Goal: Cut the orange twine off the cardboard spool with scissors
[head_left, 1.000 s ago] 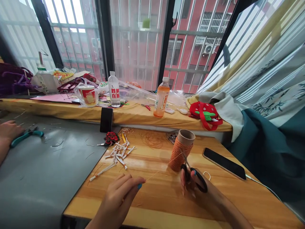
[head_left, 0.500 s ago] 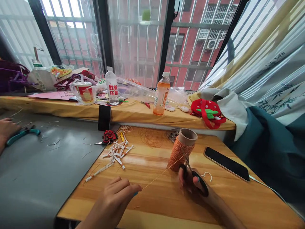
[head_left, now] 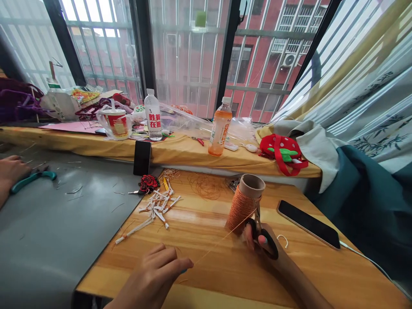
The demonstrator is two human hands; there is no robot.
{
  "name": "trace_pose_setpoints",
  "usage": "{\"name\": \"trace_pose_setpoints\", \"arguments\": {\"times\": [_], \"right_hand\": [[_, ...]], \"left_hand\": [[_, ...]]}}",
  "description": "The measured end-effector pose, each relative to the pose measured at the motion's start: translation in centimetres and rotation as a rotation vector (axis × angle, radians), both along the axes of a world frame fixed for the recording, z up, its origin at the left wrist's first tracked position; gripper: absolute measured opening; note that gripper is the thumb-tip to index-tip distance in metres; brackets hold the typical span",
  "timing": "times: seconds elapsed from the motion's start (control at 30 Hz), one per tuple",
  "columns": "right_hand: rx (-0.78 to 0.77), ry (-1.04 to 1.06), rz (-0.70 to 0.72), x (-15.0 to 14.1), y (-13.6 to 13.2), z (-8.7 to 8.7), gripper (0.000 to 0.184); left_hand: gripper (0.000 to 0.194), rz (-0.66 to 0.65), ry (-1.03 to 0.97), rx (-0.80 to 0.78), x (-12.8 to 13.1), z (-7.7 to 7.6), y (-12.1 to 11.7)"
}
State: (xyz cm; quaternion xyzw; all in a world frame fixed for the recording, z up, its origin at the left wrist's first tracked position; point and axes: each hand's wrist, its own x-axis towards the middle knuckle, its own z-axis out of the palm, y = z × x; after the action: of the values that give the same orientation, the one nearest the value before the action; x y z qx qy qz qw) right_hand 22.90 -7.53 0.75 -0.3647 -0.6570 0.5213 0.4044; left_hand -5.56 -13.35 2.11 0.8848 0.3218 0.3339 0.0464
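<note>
My right hand [head_left: 262,242] grips black-handled scissors [head_left: 269,244], whose blades point up beside a cardboard spool [head_left: 252,183] wound with orange thread [head_left: 240,208]. A single strand [head_left: 222,240] runs from near the blades down to my left hand [head_left: 159,270], which pinches its end between thumb and forefinger. Something blue shows at those fingertips, too small to name. Left of the spool lies a heap of small white strips tied with orange thread [head_left: 159,206]. Loose thread [head_left: 206,186] curls behind them on the wood.
Another person's hand [head_left: 11,174] rests by teal-handled pliers [head_left: 34,178] on the grey mat [head_left: 64,240]. A phone [head_left: 307,223] with a cable lies at right, and another phone [head_left: 142,158] leans on the ledge. Bottles [head_left: 220,128], a cup [head_left: 116,124] and a red pouch [head_left: 281,150] stand above.
The scissors and my right hand have shifted slightly right, with the blades now more upright by the spool. The strand hangs a little lower. My left hand is nearly still.
</note>
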Motion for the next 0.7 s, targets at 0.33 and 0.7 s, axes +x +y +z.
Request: {"name": "trace_pose_setpoints", "arguments": {"times": [0.33,0.7], "right_hand": [[-0.020,0.016,0.075,-0.5,-0.6,-0.2,0.057],[-0.010,0.131,0.078,-0.2,-0.3,0.0,0.053]], "left_hand": [[0.022,0.044,0.020,0.082,-2.2,2.4,1.0],[0.025,0.006,0.090,0.039,-2.1,1.1,0.9]]}}
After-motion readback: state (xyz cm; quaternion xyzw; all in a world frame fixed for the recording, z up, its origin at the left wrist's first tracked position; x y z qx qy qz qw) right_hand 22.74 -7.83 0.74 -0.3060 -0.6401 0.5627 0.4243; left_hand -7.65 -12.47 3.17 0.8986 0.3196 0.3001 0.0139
